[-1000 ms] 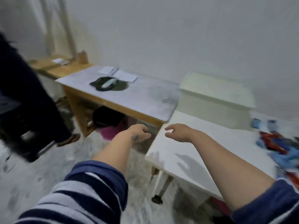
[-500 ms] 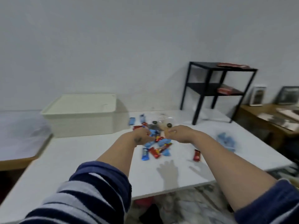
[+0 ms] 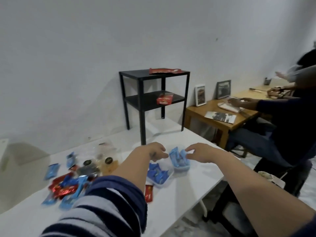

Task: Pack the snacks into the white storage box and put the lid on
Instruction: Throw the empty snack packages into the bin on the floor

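1. The left hand [image 3: 154,152] and right hand [image 3: 199,154] hung on either side of a small clear tub [image 3: 181,162] filled with blue packets, both with fingers curled loosely inward. Blur hid whether the fingertips actually touched its walls, so I cannot tell if either hand held anything.
2. A second clear tub [image 3: 159,177] of blue packets sat just beside the first, nearer the person. Loose snacks [image 3: 65,187], red and blue wrappers with some clear pouches, lay scattered to the left on the white desk [image 3: 188,189]. One red sachet [image 3: 149,193] lay apart near the desk's front.
3. The tubs looked light, thin-walled and open-topped. They would probably flex if squeezed and spill if tilted, so taking one by two opposite walls near the rim and keeping it level seemed the safest grip.
4. The wrapped packets seemed light, slick and crinkly. Gathering several in a cupped hand would likely work better than pinching a single corner.
5. Compared with half a second before, the view had swung right: the white storage box, then on the left, had gone almost out of frame. The black shelf [image 3: 153,100] now stood at centre, and a seated person [image 3: 282,125] at a wooden table had come into view.
6. Both hands had moved from above the loose pile across to the tubs.
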